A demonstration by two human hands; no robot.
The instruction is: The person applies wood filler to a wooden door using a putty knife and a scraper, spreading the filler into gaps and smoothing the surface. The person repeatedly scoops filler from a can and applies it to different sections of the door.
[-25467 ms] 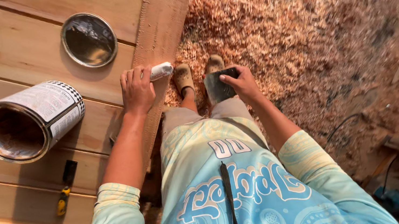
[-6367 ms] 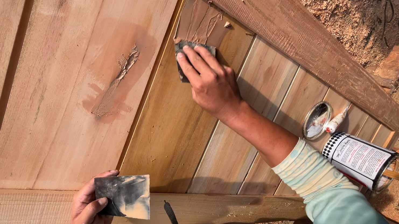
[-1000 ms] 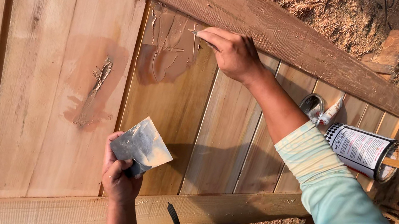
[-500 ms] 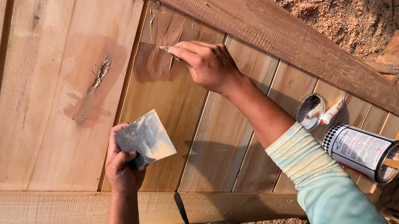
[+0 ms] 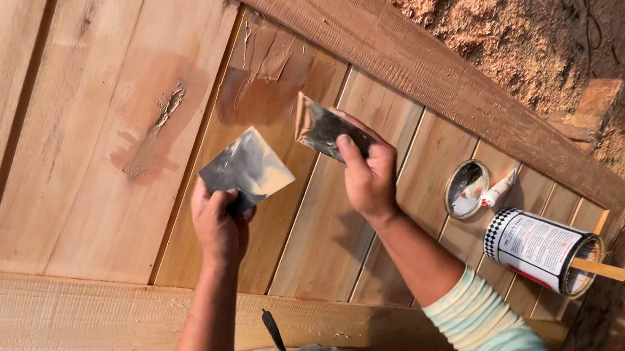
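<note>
White-labelled can (image 5: pixel 542 249) is lying on its side at the lower right of the frame, cylindrical, with a black-and-white chequered band at its closed end and a wooden stick (image 5: pixel 599 269) poking from its open mouth. Its round metal lid (image 5: pixel 466 189) is resting just beside it, with a small white tube (image 5: pixel 499 187) touching the lid's edge.

At centre frame, the left hand (image 5: pixel 220 226) is gripping a square scraper card (image 5: pixel 245 168) smeared with dark filler. The right hand (image 5: pixel 368 174) is clasping a second filler-coated card (image 5: pixel 323 127), raised over the wooden plank panel (image 5: pixel 71 115). Both cards are sitting just below a reddish-brown filler patch (image 5: pixel 260 99).

Against the frame half a second earlier, the right hand is no longer pressing into that patch at upper centre; it is sitting lower, level with the left, the two cards now near each other. The can, lid and tube are lying as before.
</note>
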